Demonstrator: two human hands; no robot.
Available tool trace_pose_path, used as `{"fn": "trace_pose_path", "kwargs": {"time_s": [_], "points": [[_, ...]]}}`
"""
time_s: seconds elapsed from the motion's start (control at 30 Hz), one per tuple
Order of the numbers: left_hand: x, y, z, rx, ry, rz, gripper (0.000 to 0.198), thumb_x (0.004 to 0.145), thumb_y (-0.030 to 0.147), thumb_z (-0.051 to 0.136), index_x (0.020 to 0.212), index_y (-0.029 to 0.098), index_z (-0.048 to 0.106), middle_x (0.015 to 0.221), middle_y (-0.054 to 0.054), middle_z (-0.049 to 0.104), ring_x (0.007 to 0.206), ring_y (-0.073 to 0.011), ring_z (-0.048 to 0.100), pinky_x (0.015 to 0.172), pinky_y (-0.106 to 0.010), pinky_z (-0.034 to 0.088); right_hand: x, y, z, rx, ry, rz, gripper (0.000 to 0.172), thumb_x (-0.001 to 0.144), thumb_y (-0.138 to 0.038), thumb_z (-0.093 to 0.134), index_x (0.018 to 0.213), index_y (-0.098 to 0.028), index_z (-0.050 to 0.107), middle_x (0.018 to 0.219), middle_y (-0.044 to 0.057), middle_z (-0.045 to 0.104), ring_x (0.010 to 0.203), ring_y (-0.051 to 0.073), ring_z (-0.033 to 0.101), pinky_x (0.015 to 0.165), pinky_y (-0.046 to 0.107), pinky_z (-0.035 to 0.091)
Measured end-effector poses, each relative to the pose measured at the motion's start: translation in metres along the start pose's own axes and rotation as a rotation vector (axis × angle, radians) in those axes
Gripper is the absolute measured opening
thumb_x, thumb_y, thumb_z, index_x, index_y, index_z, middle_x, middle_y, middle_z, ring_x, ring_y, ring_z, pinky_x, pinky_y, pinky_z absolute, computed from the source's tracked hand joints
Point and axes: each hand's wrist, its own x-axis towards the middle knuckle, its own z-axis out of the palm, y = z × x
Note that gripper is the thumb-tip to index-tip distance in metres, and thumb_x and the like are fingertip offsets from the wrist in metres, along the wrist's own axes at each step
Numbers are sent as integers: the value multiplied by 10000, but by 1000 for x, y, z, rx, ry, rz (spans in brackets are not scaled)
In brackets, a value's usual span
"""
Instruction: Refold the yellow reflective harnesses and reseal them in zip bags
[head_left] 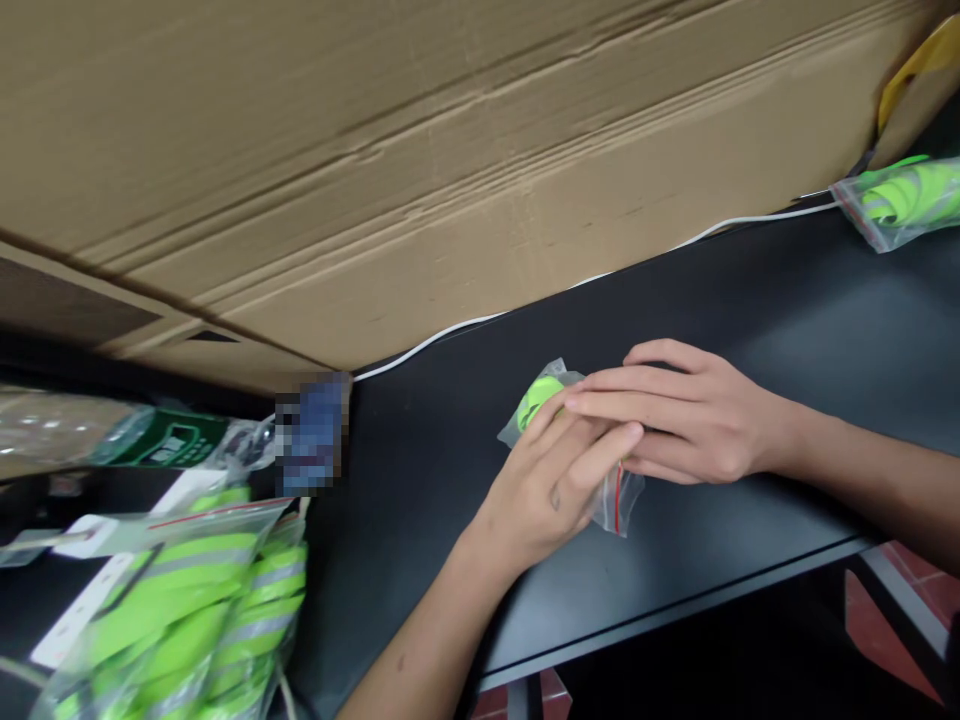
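A clear zip bag [537,402] with a red-edged seal holds something neon green and lies between my two hands on a black table top [750,300]. My left hand [544,490] comes in from below, its fingers across the bag. My right hand [686,415] comes in from the right and presses its fingers over the bag's middle. Most of the bag is hidden under my fingers, with one corner showing at each side.
A big cardboard box [412,170] fills the top of the view behind a white cable [750,226]. Bagged neon reflective strips [180,610] lie at lower left, and another green bag [900,200] sits at upper right. A pixelated blue object [311,435] stands at the table's left end.
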Motion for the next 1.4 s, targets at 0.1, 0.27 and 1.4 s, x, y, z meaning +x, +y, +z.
{"fn": "trace_pose_path", "kwargs": {"time_s": [0.1,0.27,1.4], "points": [[-6,-10,-8,2,-26,-101,952,866,183,734,1606,180,135,1365,-201,585,1334,-309,540,1123,-563,439,-7,5,8,20,27,-19,93,950,-168,613,996,-159,694,1298,115,682,1219,227,620,918,412,547],[-11,-30,-21,170,-211,-176,709,860,159,695,1495,154,379,1401,-206,595,1362,-334,530,1173,-616,356,-16,15,25,150,133,54,69,933,-184,659,996,-160,671,1285,137,685,1103,191,673,876,380,575],[3,-2,0,-17,64,-104,466,853,186,747,1295,160,602,1102,-138,753,971,-265,734,837,-423,595,-10,14,10,-141,156,-89,370,978,-373,586,646,-211,561,670,-7,535,635,147,476,549,299,355]]}}
